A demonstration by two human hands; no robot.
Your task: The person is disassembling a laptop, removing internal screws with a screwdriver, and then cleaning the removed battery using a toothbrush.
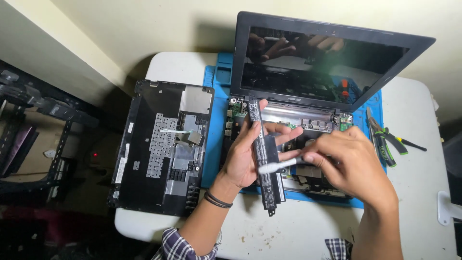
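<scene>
My left hand [250,154] grips a long black laptop battery [266,178], held upright and slightly tilted over an opened laptop. My right hand [351,161] pinches a thin white pen-like tool [276,166] whose tip touches the battery's middle. The laptop's base [308,126] lies below with its cover off, green circuit board and metal parts exposed, and its dark screen [327,62] stands open behind. Both rest on a blue work mat [214,139].
The removed black keyboard cover [163,149] lies underside up at the left, hanging over the white table [418,192]. Pliers and cutters with green-black handles [385,142] lie right of the mat. A dark frame rack [38,125] stands at far left.
</scene>
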